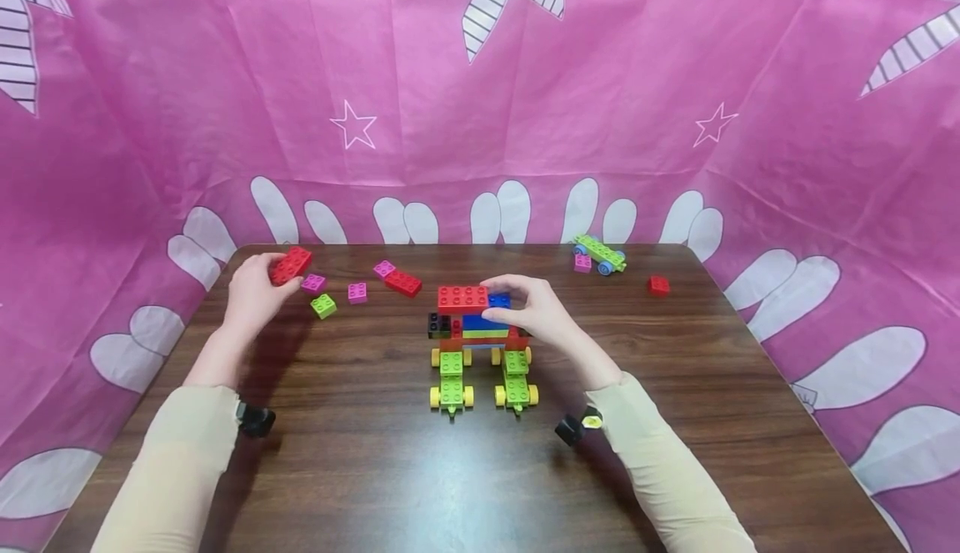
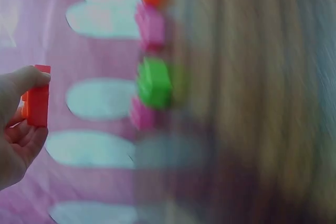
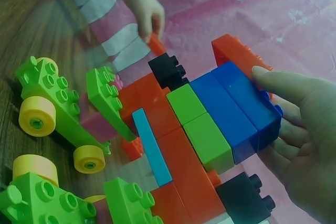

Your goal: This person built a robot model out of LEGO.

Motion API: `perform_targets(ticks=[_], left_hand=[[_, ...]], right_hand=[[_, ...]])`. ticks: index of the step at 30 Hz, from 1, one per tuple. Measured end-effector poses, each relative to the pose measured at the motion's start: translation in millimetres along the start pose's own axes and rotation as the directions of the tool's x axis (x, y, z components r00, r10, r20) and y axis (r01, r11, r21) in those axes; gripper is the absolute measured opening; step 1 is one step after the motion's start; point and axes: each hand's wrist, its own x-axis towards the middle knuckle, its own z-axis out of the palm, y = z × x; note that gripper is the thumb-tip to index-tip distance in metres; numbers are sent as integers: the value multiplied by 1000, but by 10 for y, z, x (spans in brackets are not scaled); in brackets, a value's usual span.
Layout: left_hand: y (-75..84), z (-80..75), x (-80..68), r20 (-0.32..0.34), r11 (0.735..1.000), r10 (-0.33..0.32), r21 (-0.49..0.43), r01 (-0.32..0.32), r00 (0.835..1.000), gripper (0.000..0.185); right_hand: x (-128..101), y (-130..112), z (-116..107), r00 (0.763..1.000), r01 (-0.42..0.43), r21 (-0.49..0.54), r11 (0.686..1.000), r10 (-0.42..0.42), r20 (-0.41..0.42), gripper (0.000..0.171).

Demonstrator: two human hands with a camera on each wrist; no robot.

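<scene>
A dark wooden table [image 1: 675, 419] is carrying the whole scene, with a pink patterned cloth [image 1: 600, 77] hanging behind it and along both sides. The largest object, a brick model [image 1: 480, 328], is standing near the middle of the table; it is showing red, blue, green and black bricks stacked in layers, with a wide red brick [image 1: 462, 298] and a blue brick [image 1: 498, 300] sitting side by side on top. Two green wheeled bases [image 1: 483, 378] with yellow wheels are lying just in front of the model, towards the near edge. The right hand [image 1: 536, 309] is resting against the model's upper right side, its fingers curling round the blue brick and pinching it between thumb and fingertips; the right wrist view is showing the fingertips [image 3: 273, 77] pressing on the blue brick's top. The left hand [image 1: 251, 290] is hovering near the far left corner, its thumb and curled fingers pinching a red brick [image 1: 291, 264] lifted clear of the table. Just beside that hand, loose pieces are lying along the far edge: a second red brick [image 1: 403, 283], a green square brick [image 1: 324, 306] and three small pink bricks [image 1: 357, 292]. Towards the far right corner, a green wheeled piece [image 1: 600, 253] with blue wheels is resting beside another pink brick [image 1: 582, 263], and a small red cube [image 1: 658, 285] is sitting well apart.
</scene>
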Motion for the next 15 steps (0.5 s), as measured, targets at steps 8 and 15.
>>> perform_targets(ticks=[8,15], left_hand=[[659,61,68,40,992,118,-59,-116,992,49],[1262,149,27,99,965,249,-111,-238,963,49]], right_hand=[[2,4,4,1000,24,-14,1000,-24,-4,46],[-15,-42,-29,998,57,2,998,-56,-34,45]])
